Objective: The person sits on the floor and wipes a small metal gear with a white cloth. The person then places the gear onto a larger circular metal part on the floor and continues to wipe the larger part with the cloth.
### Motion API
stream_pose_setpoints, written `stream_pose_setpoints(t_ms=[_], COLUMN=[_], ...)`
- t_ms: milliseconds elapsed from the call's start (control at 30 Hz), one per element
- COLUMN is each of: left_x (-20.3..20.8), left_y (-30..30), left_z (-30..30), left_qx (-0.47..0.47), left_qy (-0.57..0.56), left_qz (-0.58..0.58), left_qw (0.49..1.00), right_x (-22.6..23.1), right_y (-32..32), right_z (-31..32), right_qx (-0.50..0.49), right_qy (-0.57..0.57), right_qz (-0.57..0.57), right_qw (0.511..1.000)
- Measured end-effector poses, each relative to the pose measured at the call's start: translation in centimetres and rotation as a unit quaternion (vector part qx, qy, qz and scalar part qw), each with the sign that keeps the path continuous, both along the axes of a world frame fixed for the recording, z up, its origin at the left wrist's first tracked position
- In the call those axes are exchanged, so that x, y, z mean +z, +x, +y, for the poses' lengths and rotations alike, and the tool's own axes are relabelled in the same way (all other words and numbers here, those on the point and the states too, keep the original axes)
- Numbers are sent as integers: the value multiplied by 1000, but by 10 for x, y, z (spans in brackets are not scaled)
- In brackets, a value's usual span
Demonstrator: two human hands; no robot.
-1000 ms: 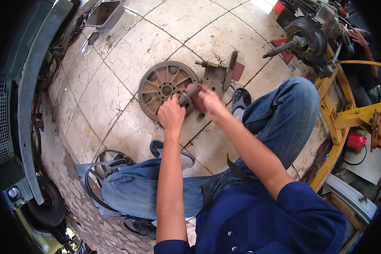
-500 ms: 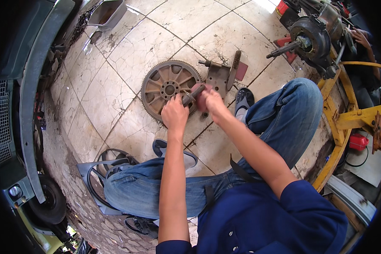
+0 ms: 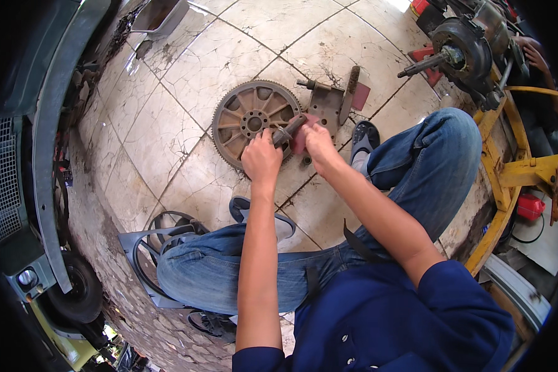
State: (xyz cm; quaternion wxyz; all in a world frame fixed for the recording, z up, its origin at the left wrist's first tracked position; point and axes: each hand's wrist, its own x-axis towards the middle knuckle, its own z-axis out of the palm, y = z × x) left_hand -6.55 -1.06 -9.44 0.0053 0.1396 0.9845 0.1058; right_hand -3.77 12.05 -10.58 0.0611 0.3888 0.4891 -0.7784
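My left hand [image 3: 260,158] grips a short dark metal shaft [image 3: 289,130] at its near end, above the edge of a toothed flywheel [image 3: 254,123] that lies on the floor. A folded piece of reddish sandpaper [image 3: 299,142] is pinched in my right hand [image 3: 320,146], against the shaft's side. Right of the flywheel rests a drilled metal block [image 3: 326,104] with a stub at its corner. Beside that block lies a long, narrow, worn brush-like tool [image 3: 350,93], partly over another reddish sheet [image 3: 361,97].
A grey metal tray [image 3: 161,18] sits at the far left. On the right, a brake hub assembly [image 3: 462,54] stands by a yellow metal frame [image 3: 530,172], with another person's hand [image 3: 533,53] behind it. Vehicle bodywork [image 3: 40,186] lines the left side.
The sandpaper, a blur with my right hand before, now shows clearly against the shaft. My left hand keeps its hold. The whole view has shifted slightly.
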Motion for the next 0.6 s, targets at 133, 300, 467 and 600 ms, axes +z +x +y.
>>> stream_pose_setpoints(t_ms=[133,300,467,600], left_x=[-2,-6,-4,-9], left_y=[0,-1,2,-2], left_z=[0,-4,-5,-8], left_qx=[1,5,-2,-1], left_qy=[16,7,7,7], left_qz=[-1,0,-12,-2], left_qw=[1000,1000,1000,1000], right_x=[-2,1,-11,-16], right_y=[0,7,3,14], right_z=[-1,-21,-9,-28], right_qx=[-67,-87,-68,-13], right_qy=[-60,-66,3,66], right_qz=[37,43,40,4], right_qw=[995,993,997,998])
